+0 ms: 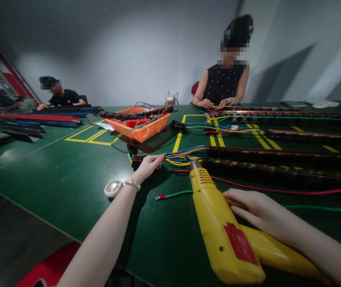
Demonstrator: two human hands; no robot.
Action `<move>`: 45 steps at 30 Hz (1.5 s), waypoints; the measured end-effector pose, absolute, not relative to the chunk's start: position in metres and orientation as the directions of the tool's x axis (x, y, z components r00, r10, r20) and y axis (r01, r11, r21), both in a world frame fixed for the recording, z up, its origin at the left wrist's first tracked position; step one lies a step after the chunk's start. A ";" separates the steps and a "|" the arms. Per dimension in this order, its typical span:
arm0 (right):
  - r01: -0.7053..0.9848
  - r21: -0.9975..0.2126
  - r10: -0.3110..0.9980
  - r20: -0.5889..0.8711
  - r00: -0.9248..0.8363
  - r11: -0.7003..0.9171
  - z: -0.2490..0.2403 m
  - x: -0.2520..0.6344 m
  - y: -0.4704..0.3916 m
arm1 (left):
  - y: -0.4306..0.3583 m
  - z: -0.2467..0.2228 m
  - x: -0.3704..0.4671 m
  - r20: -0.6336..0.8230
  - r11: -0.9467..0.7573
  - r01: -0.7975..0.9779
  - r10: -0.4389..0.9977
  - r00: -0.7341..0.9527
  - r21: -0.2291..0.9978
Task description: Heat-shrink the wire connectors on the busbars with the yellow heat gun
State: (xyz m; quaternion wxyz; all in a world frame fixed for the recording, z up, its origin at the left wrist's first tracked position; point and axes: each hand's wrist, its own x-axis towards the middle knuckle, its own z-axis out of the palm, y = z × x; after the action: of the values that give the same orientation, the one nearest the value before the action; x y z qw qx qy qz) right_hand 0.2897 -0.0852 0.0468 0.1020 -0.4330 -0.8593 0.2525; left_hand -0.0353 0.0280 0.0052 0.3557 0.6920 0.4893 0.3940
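My left hand [149, 165] pinches the end of a bundle of colored wires [185, 153], which runs from long dark bars with copper edges [272, 155]. A yellow heat gun [215, 223] lies across the front of the green table, its metal nozzle close to the wires. Beside its body, my right hand [248, 203] has its fingers bent around a thin yellowish-brown piece against the gun; what exactly it grips is partly hidden. A green wire with a ring terminal [161, 197] and a red wire [248, 186] lie near the gun.
An orange basket [142, 133] holding parts stands past my left hand. A white roll [113, 188] lies left of my wrist. More bars and wires stretch across the right side. A person [226, 79] works across the table; others sit at the far left. Red and blue strips lie left.
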 end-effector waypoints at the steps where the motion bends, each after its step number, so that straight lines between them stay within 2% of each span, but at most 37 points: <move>1: 0.686 -0.527 0.791 -0.043 -0.611 0.501 0.047 0.286 -0.085 | 0.028 0.005 -0.035 0.210 -0.282 0.402 0.954 0.214 0.871; 6: 0.665 -0.524 0.770 -0.028 -0.638 0.532 0.045 0.269 -0.084 | 0.030 -0.001 -0.037 0.235 -0.305 0.450 0.950 0.207 0.839; 14: 0.641 -0.470 0.742 0.046 -0.669 0.607 0.045 0.224 -0.087 | 0.028 -0.006 -0.032 0.261 -0.272 0.471 0.961 0.089 0.839; 20: 0.681 -0.304 0.730 0.084 -0.678 0.667 0.045 0.200 -0.086 | 0.027 -0.005 -0.027 0.166 -0.154 0.472 0.986 0.017 0.868; 26: 0.716 -0.172 0.730 0.034 -0.682 0.677 0.048 0.188 -0.078 | 0.027 -0.007 -0.018 0.186 -0.107 0.534 0.978 -0.097 0.839; 33: 0.717 -0.015 0.717 -0.031 -0.697 0.697 0.047 0.179 -0.070 | 0.023 -0.006 -0.021 0.244 -0.188 0.533 0.969 -0.035 0.825; 37: 0.715 0.009 0.715 -0.029 -0.698 0.699 0.047 0.180 -0.071 | 0.023 -0.006 -0.021 0.256 -0.206 0.549 0.966 -0.016 0.810; 45: 0.697 -0.021 0.696 -0.026 -0.717 0.717 0.047 0.186 -0.072 | 0.025 -0.008 -0.021 0.287 -0.231 0.579 0.958 -0.005 0.782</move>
State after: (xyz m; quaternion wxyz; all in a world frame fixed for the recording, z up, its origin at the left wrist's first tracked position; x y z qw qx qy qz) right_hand 0.1861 -0.0718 0.0466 -0.0082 -0.3760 -0.9265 0.0148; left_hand -0.0213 0.0247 -0.0081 0.2294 0.6668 0.5762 0.4132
